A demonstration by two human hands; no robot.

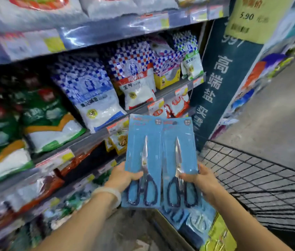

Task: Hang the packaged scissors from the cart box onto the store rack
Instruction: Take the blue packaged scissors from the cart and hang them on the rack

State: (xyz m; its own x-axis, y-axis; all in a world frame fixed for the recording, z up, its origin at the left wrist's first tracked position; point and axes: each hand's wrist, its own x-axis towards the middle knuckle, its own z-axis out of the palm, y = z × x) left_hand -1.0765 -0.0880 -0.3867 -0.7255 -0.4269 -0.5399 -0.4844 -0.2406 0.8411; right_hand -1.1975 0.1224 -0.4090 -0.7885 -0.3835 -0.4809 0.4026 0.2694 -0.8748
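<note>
Shelves [88,136] of bagged flour and starch fill my left side, with a dark blue end panel [220,98] ahead and bare concrete floor to the right. I have two packs of scissors up in front of me, edges touching. My left hand [123,176] pinches the left pack [143,153] at its lower left edge, thumb on the front by the handles. My right hand [201,180] grips the right pack [179,151] the same way at its lower right edge. Both cards stand nearly upright, hang holes at the top.

Below them, more blue packs [184,218] lie in the box in the black wire cart [269,178]. A yellow-green wrapper [219,236] lies at the box's near end.

No hook or peg shows anywhere from here, so I judge the step in hand is carrying these to the rack. To do it well I would first turn my view until the peg is in sight. Then I would hang one card at a time, steering its top hole squarely onto the peg tip. A low grip lets the top of the card sway, so I would slide my fingers higher before threading. The blister fronts look slick; I would keep the pinch firm.
</note>
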